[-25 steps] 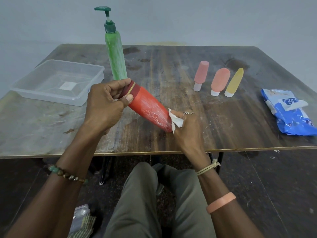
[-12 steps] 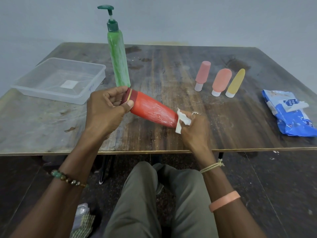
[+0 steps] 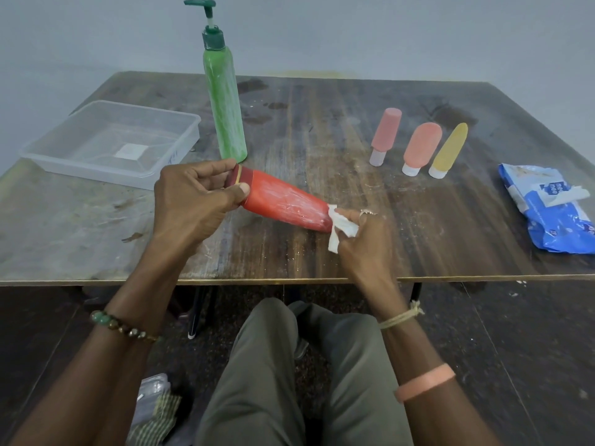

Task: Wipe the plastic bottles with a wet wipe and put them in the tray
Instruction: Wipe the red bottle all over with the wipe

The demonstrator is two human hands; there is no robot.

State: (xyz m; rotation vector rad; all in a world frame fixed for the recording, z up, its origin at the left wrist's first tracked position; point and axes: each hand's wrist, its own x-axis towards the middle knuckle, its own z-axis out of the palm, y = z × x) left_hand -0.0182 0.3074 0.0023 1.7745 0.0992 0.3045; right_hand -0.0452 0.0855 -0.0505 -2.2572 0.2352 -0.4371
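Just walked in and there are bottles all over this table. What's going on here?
A seated person is wiping bottles. The left hand grips the cap end of a red bottle, and the right hand pinches a white wet wipe against its other end. A green pump bottle and three small bottles stand on the table. The clear tray holds no bottles yet.

We see the tray (image 3: 106,146) by the table's (image 3: 322,140) left edge, the pump bottle (image 3: 225,107) just right of it, three small bottles (image 3: 421,146) side by side right of centre, the wipe pack (image 3: 553,210) at the right edge.
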